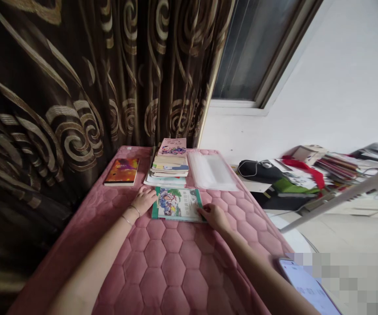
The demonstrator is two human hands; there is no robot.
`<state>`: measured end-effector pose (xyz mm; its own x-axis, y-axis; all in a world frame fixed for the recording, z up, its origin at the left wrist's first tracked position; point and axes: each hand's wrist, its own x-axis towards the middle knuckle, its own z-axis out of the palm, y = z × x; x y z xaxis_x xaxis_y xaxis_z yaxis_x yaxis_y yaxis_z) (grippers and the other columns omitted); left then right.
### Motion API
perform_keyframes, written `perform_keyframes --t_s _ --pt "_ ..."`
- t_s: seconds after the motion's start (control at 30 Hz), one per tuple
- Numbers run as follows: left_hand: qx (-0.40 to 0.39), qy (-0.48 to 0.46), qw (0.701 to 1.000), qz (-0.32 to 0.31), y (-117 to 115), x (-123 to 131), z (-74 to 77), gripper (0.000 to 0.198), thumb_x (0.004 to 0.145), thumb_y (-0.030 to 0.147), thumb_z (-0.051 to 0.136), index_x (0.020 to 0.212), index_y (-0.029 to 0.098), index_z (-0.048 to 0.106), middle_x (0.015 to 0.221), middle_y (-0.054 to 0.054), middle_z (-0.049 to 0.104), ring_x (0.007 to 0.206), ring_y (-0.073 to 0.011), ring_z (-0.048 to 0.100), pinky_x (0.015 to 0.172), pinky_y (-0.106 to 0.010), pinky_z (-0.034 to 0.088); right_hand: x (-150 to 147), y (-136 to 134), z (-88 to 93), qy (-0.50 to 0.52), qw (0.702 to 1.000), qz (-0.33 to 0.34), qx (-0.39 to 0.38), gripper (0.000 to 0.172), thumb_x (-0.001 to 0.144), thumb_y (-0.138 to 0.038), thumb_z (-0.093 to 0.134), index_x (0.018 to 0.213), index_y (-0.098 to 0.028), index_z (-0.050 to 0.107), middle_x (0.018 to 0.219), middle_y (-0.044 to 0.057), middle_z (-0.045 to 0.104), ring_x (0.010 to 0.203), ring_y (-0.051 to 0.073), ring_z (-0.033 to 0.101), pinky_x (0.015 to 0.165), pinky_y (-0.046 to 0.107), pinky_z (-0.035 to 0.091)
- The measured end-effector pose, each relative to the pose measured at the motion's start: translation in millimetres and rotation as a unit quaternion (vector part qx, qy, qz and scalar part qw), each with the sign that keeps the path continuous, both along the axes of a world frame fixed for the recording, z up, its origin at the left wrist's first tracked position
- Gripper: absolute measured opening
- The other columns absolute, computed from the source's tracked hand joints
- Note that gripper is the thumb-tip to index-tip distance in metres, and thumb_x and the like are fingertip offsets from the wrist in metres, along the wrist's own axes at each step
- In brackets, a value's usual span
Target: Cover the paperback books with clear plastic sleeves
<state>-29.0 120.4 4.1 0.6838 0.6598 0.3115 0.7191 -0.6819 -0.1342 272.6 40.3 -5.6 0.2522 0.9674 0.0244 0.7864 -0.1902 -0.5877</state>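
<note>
A green-edged illustrated book [177, 204] lies flat on the pink quilted tabletop [175, 267]. My left hand [143, 199] rests at the book's left edge with fingers curled against it. At the book's lower right corner, my right hand [214, 216] presses its fingertips on the cover. Just behind the book stands a stack of books [170, 162] with a pink cover on top. An orange-and-purple book [122, 171] lies alone to the left.
Clear plastic sleeves [211, 170] lie right of the stack. A dark patterned curtain [77, 87] hangs behind and to the left. A phone [308, 286] sits at the lower right. A cluttered surface with books and a black pouch [261, 170] is to the right.
</note>
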Motion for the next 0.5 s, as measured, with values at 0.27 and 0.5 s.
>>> perform_keyframes --t_s 0.27,0.5 --pt "-0.026 -0.042 0.997 0.057 -1 1 -11.1 0.024 0.089 0.011 0.046 0.085 0.023 0.066 0.089 -0.002 0.064 0.086 -0.0175 0.055 0.084 -0.039 0.033 2 -1 -3.5 0.044 0.999 -0.003 0.007 0.031 0.078 -0.048 0.058 0.079 -0.018 0.068 0.076 0.005 0.072 0.067 0.019 0.066 0.055 0.025 0.043" --pt "-0.046 -0.046 0.997 0.047 -31 17 2.6 0.027 0.083 0.005 0.047 0.080 0.021 0.069 0.097 -0.005 0.065 0.094 -0.0214 0.053 0.088 -0.043 0.032 0 -1 -1.8 0.032 0.999 -0.005 0.000 0.028 0.079 -0.044 0.058 0.081 -0.019 0.069 0.079 0.005 0.073 0.074 0.020 0.067 0.059 0.025 0.043"
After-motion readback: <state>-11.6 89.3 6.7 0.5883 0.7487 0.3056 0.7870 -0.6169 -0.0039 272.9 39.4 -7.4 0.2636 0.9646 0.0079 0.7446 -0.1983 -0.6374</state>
